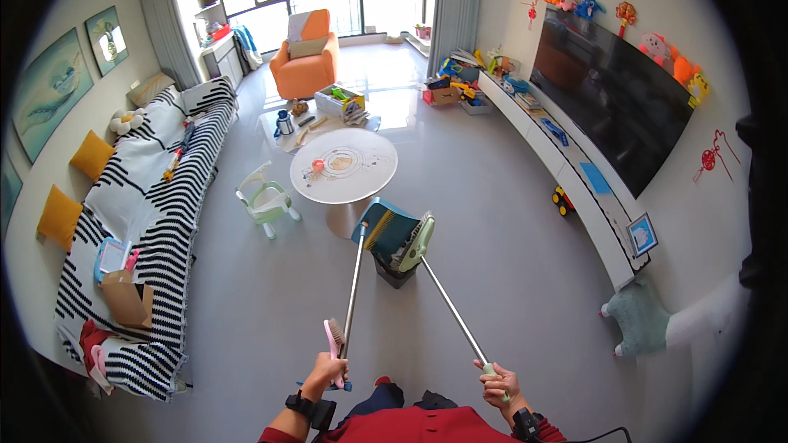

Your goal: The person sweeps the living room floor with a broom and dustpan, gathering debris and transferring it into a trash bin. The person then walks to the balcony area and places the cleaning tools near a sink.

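Observation:
My left hand (328, 371) grips the metal pole of a dark teal dustpan (386, 227) together with a pink-handled brush (334, 339), bristles up. A blue item below that hand is too small to name. My right hand (500, 384) is closed around the pale green grip of a long-handled broom (418, 242). The broom's head stands against the dustpan's right side, over a dark bin (396, 274) on the floor. The dustpan is tilted above the bin, whose opening is mostly hidden.
Just beyond the bin stands a round white table (363, 178), with a child's chair (265, 200) at its left. A sofa with a striped cover (163, 240) lines the left side. At right are a long low TV cabinet (554, 166) and a grey-green plush stool (640, 320).

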`<move>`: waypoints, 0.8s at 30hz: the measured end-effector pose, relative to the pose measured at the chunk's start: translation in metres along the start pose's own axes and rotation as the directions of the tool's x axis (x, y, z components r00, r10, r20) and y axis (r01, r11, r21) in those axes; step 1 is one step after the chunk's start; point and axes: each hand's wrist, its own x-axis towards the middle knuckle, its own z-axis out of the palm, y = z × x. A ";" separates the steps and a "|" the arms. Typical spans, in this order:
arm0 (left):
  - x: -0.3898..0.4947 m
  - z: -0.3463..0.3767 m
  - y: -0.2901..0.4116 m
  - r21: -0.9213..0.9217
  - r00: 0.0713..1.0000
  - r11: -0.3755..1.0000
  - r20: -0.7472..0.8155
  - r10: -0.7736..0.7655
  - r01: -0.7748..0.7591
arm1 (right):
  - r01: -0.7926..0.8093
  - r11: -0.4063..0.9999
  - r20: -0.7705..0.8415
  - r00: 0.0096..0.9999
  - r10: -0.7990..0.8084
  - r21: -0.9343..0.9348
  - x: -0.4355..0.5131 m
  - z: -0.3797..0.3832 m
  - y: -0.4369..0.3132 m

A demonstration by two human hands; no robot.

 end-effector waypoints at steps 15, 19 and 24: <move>0.026 0.028 0.098 -0.163 0.969 0.982 0.238 -0.059 0.099 | 0.263 0.936 -0.194 0.931 -0.310 -0.234 -0.029 0.030 -0.110; 0.060 0.106 0.141 -0.290 0.925 0.941 0.374 -0.058 0.176 | 0.156 0.880 -0.465 0.800 -0.380 -0.450 -0.034 0.030 -0.198; 0.114 0.210 0.202 -0.442 0.792 0.807 0.609 -0.050 0.391 | -0.028 0.761 -0.613 0.611 -0.500 -0.648 -0.033 0.047 -0.291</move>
